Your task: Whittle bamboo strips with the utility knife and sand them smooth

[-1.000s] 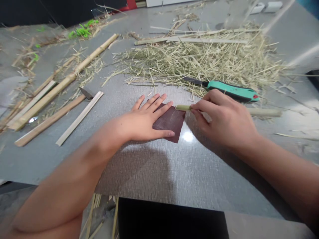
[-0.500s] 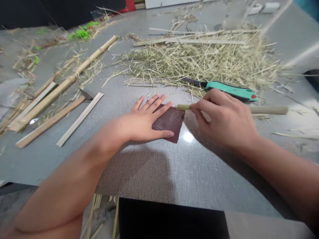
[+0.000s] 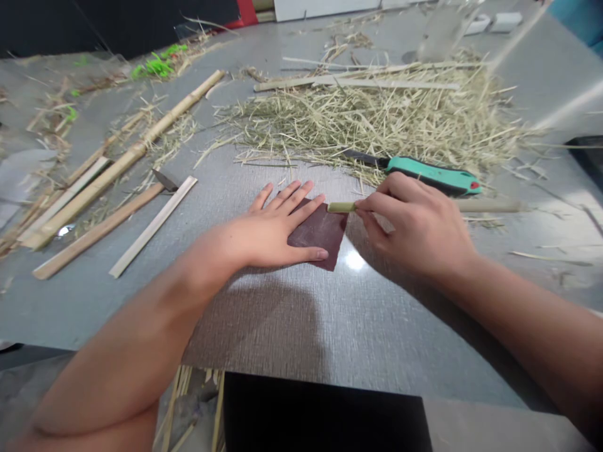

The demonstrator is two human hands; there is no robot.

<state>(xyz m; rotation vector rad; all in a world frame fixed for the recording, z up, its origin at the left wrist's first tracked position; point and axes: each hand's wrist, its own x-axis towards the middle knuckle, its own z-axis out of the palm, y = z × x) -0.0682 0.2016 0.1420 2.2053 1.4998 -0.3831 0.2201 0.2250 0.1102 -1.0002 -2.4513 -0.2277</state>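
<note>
My left hand (image 3: pixel 273 232) lies flat, fingers spread, pressing a dark maroon sheet of sandpaper (image 3: pixel 325 232) against the table. Its palm and fingers hide the sheet's left part. My right hand (image 3: pixel 414 220) is closed on a bamboo strip (image 3: pixel 342 207), pinching it between thumb and fingers. The strip's pale green end rests at the sandpaper's upper right edge. Right of my hand a blurred pale length shows, seemingly the same strip; the middle is hidden. Just beyond my right hand lies a folding saw (image 3: pixel 431 174) with a teal handle, its dark blade on shavings.
A wide heap of bamboo shavings (image 3: pixel 367 119) covers the table's far side, with long strips on top. To the left lie a bamboo pole (image 3: pixel 127 157), a wooden-handled knife (image 3: pixel 103 229) and a pale strip (image 3: pixel 153 226). A clear cup (image 3: pixel 445 31) stands at the back.
My right hand has slid slightly left with the bamboo strip, bringing its tip farther over the sandpaper's edge. My left hand stays put on the sheet.
</note>
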